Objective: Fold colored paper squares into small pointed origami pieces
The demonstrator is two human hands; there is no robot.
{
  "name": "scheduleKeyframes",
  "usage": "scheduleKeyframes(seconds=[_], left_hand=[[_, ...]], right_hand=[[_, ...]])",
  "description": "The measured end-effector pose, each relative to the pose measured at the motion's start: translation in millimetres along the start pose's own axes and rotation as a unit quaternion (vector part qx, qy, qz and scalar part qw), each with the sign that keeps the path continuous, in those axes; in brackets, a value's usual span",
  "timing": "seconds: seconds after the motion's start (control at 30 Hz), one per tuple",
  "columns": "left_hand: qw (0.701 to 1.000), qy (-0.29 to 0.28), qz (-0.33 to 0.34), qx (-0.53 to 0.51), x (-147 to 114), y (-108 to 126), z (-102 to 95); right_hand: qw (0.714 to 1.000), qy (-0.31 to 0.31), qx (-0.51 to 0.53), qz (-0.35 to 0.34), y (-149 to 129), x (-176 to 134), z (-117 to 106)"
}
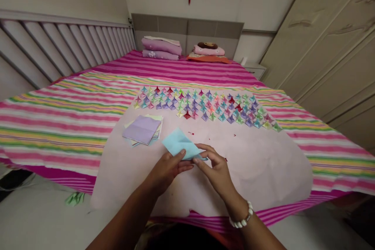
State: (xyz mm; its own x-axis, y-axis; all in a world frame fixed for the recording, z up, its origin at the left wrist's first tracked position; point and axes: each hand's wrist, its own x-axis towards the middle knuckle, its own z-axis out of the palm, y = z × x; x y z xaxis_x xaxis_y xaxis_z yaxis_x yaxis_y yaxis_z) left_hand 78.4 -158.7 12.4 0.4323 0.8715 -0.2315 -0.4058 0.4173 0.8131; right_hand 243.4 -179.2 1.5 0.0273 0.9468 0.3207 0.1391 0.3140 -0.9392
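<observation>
A light blue sheet of origami paper [180, 141] is held between my two hands above the white paper sheet [263, 172]. My left hand [168, 166] grips its lower left part, thumb on top and fingers underneath. At its lower right corner my right hand [215, 168] pinches the paper, where an edge looks folded over. Left of my hands lies a stack of square papers [142, 129], with a purple one on top. Several rows of small folded paper pieces [187, 115] in many colours stand along the far part of the white sheet.
Striped bedding [58, 125] covers the bed under the white sheet. Tiny red scraps [191, 133] lie beyond my hands. Folded bedding [162, 48] sits by the headboard [172, 27]. A crumpled green paper [75, 199] is on the floor at left.
</observation>
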Motion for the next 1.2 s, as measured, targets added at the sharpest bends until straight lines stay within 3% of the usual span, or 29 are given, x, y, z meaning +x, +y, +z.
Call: scheduleKeyframes(seconds=[0.13, 0.33, 0.43, 0.63, 0.73, 0.87, 1.0, 1.07, 1.2], left_hand=[[0.993, -0.009, 0.051, 0.107, 1.0, 2.3, 5.7], [0.981, 0.076, 0.078, 0.16, 4.2, -0.2, 12.3], [0.978, 0.086, 0.084, 0.172, 5.5, 0.4, 11.7], [0.958, 0.175, 0.098, 0.205, 5.1, 10.0, 11.1], [0.961, 0.148, 0.092, 0.214, 3.7, 13.0, 11.7], [0.969, 0.067, 0.09, 0.22, 5.8, 8.3, 11.5], [0.971, 0.061, 0.162, 0.164, 8.7, -2.2, 10.4], [0.96, 0.071, 0.207, 0.175, 7.3, -5.4, 9.7], [0.912, 0.075, 0.277, 0.294, 2.5, -6.3, 7.4]], right_hand=[[0.993, 0.004, 0.108, 0.057, 5.0, 2.7, 7.4], [0.969, 0.056, 0.203, 0.126, 11.0, 7.7, 13.7], [0.964, 0.031, 0.216, 0.154, 9.5, 7.7, 15.0], [0.957, -0.016, 0.219, 0.188, 9.4, 3.7, 17.5], [0.959, -0.013, 0.223, 0.172, 5.4, 7.6, 16.2], [0.956, 0.015, 0.247, 0.157, -2.3, 15.9, 13.6], [0.951, 0.042, 0.253, 0.172, -5.9, 18.1, 13.7], [0.949, 0.044, 0.255, 0.178, -6.3, 16.8, 14.1], [0.952, 0.043, 0.249, 0.172, -5.7, 14.0, 13.4]])
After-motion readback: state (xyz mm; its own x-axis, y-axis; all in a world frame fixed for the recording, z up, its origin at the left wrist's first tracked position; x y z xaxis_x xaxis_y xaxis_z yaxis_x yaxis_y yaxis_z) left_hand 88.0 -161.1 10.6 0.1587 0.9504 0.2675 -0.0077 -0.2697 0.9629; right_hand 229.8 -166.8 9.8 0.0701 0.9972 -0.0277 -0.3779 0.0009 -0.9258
